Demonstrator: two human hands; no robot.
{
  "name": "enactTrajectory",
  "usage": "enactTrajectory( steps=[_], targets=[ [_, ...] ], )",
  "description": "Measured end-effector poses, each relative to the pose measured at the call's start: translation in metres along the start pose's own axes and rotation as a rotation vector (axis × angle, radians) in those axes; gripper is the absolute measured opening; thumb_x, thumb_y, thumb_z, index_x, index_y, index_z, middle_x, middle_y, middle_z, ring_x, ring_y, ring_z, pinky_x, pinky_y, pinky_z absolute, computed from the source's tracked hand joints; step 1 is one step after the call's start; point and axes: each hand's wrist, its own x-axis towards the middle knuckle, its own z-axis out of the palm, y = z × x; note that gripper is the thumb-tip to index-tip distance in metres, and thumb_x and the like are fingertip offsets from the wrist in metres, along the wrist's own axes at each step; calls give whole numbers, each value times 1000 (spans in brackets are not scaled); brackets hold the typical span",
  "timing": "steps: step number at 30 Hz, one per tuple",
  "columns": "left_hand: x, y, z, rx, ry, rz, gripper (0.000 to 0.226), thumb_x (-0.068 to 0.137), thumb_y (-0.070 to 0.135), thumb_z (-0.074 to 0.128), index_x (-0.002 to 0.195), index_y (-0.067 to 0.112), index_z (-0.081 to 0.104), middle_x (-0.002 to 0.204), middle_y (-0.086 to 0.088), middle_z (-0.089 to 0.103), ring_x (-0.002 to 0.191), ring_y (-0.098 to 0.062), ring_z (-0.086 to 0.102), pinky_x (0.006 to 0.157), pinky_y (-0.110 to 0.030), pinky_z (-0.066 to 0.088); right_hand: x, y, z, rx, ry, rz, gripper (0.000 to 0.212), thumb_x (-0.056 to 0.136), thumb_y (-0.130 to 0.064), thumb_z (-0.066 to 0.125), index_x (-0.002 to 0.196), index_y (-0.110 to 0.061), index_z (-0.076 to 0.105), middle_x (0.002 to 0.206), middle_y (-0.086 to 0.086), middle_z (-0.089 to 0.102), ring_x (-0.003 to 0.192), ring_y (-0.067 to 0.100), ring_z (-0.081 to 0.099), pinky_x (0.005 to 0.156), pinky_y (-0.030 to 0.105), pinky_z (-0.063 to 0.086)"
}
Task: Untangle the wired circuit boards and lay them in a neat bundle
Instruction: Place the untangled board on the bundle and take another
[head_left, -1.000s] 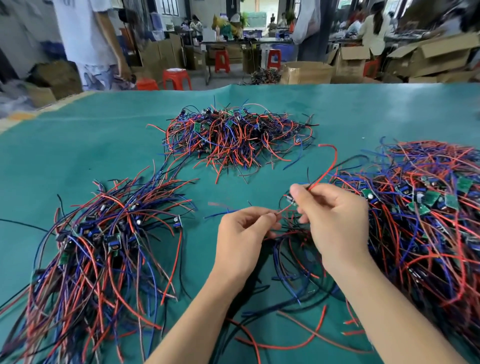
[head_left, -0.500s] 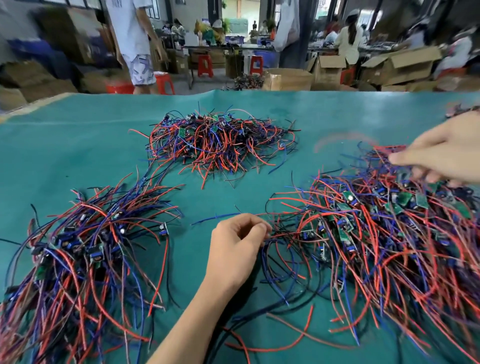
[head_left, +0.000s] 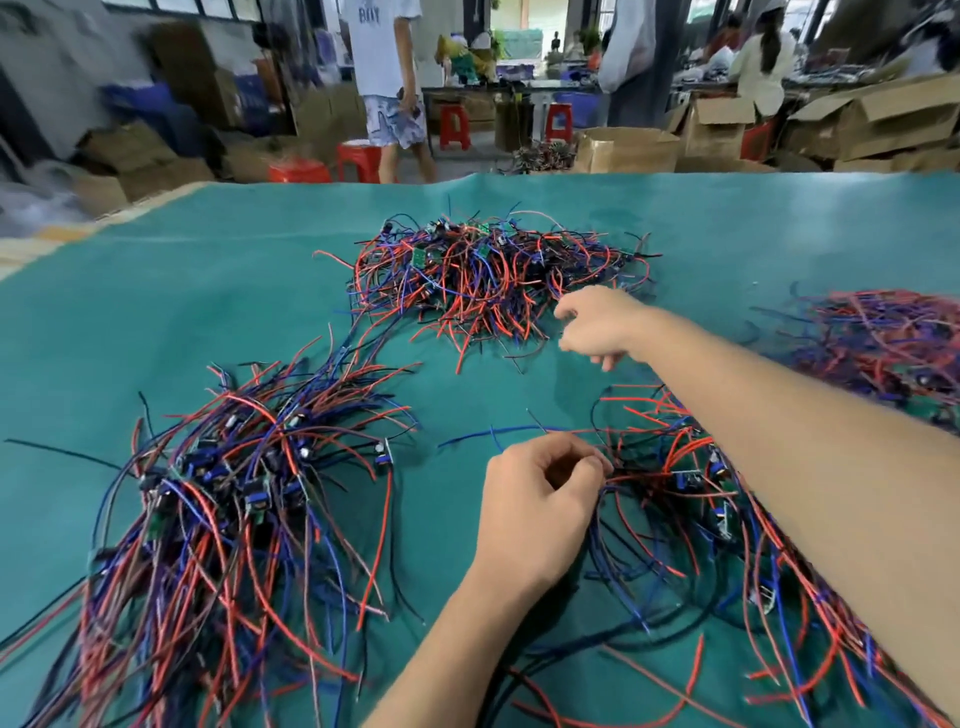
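Observation:
Red, blue and black wired circuit boards lie in heaps on a teal table (head_left: 197, 312). My left hand (head_left: 540, 514) pinches a bunch of wires at the edge of the near right heap (head_left: 691, 519). My right hand (head_left: 597, 325) hovers over the right edge of the far middle heap (head_left: 483, 275), fingers loosely curled, and I cannot see anything in it. A long combed bundle (head_left: 218, 519) lies at the near left. Another tangled heap (head_left: 883, 343) sits at the far right, blurred.
Beyond the table's far edge a person in a white shirt (head_left: 387, 88) stands by red stools (head_left: 353, 161). Cardboard boxes (head_left: 623, 150) and more workers fill the background. Bare teal surface lies at the far left.
My right hand left the wire that both hands held, swung out to the far right heap, then came back left to the far middle heap. My left hand kept its pinch.

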Motion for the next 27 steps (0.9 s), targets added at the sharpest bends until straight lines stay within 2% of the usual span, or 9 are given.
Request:
enactTrajectory(
  steps=[4,8,12,14,16,18,21,25,27],
  targets=[
    [-1,-1,0,13,12,23,18,79,22,55,71,20,71,64,17,66,59,3,55,61,-14,42,26,9,16,97,29,86,58,100,-11,52,156,-17,38,111,20,61,70,29,59,54,33,53],
    [0,-1,-1,16,14,25,18,79,23,55,73,19,72,68,12,69,62,0,57,65,-21,48,35,10,21,230,183,164,32,94,-8,53,123,0,66,88,21,73,56,28,64,52,27,52],
    [-1,-1,-1,5,6,26,17,81,20,57,71,23,70,63,18,66,59,3,56,61,-15,44,29,7,14,410,324,170,20,89,-8,62,99,5,73,65,15,67,44,22,54,44,20,42],
    [-1,-1,-2,-41,14,6,18,82,15,58,73,26,69,66,15,68,61,-4,60,66,-22,50,17,7,8,508,355,167,21,85,-11,69,96,7,73,57,13,60,43,21,46,44,21,36],
    [1,-1,-2,-106,48,-25,14,85,12,59,82,23,68,76,3,72,66,-18,65,71,-31,55,-2,9,2,623,362,136,23,83,-13,74,96,6,73,58,14,58,54,24,48,50,25,35],
    [3,-1,-3,-203,96,-63,13,91,9,60,97,18,67,88,-4,72,63,-19,66,72,-32,55,-27,13,-3,712,376,80,22,81,-14,77,93,3,75,61,15,59,62,25,47,50,26,33],
    [5,0,-4,-320,137,-133,13,98,13,56,108,16,62,101,-6,70,66,-18,70,66,-28,51,-71,17,-1,765,393,-12,15,79,-23,78,83,-9,80,48,6,54,50,21,43,42,22,31],
    [5,4,-7,-416,127,-178,21,105,23,45,106,14,64,100,-7,73,71,-18,71,62,-21,48,-134,18,27,714,301,-208,21,69,-38,70,79,-24,81,49,-5,59,47,7,48,44,20,36],
    [6,6,-9,-484,121,-187,32,106,26,43,99,8,68,97,-11,74,71,-18,71,68,-23,53,-153,19,48,565,275,-294,25,72,-37,66,76,-16,79,58,-1,67,54,3,55,54,25,45]
  ],
)
